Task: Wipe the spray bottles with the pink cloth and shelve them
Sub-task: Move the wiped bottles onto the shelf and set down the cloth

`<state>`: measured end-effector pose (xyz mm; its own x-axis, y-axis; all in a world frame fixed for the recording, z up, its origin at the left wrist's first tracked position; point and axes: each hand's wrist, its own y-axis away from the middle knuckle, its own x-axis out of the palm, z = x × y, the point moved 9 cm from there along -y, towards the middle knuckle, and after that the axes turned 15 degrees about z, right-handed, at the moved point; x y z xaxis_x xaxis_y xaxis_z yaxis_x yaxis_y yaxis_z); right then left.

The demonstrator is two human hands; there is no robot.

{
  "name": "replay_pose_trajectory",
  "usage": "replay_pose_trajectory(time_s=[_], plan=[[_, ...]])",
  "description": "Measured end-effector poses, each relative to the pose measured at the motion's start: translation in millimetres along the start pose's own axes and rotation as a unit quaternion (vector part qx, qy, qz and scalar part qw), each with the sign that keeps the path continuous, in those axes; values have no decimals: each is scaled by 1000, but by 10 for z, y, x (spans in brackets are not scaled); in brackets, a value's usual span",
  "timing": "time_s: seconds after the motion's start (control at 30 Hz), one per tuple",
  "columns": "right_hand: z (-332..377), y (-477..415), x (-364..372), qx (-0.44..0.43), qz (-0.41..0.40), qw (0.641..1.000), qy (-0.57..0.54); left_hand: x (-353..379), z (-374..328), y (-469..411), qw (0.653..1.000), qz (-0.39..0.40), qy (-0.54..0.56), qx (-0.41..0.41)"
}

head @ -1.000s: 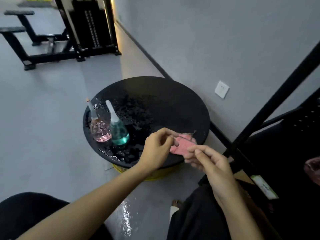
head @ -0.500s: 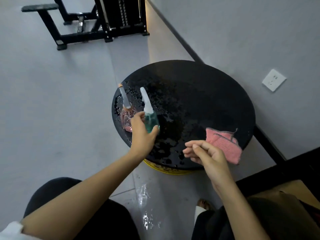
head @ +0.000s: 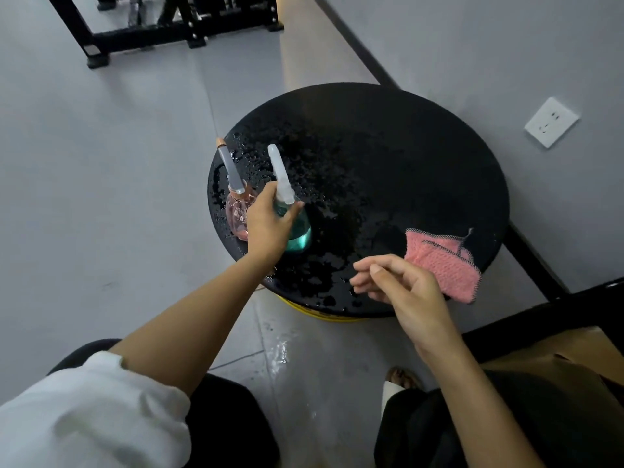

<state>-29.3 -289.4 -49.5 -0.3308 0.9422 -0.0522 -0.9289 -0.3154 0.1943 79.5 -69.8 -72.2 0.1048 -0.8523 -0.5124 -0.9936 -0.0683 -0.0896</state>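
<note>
The left hand [head: 270, 221] hides much of the teal bottle [head: 299, 233], which stands beside the pink bottle [head: 236, 216] on the black table [head: 388, 146]. A second ago both hands pinched the pink cloth [head: 445, 263], now lying at the table's lower-right edge. The left hand grips the teal bottle's neck; the right hand [head: 403, 287] hovers loosely curled, empty

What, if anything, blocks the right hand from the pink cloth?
Likely nothing, so yes: the right hand holds nothing and sits just beside the pink cloth on the table edge, no object between.
</note>
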Motion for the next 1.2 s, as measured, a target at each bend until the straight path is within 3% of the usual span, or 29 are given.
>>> replay_pose_trajectory(time_s=[0.27, 0.57, 0.8, 1.0, 1.2], plan=[[161, 217, -108, -14, -22, 1000, -13, -47, -67, -19, 997, 45, 1, -56], [577, 1005, -725, -73, -101, 992, -21, 272, -1193, 360, 989, 96, 10, 108], [633, 1716, -1231, -84, -175, 981, -31, 935, -2333, 856, 950, 201, 8, 240], [532, 2269, -1561, -64, -229, 971, -27, 1391, -3107, 1392, 911, 242, 7, 334], [377, 2901, -1875, -54, -292, 951, -85, 1986, -3688, 1840, 879, 299, 44, 368]])
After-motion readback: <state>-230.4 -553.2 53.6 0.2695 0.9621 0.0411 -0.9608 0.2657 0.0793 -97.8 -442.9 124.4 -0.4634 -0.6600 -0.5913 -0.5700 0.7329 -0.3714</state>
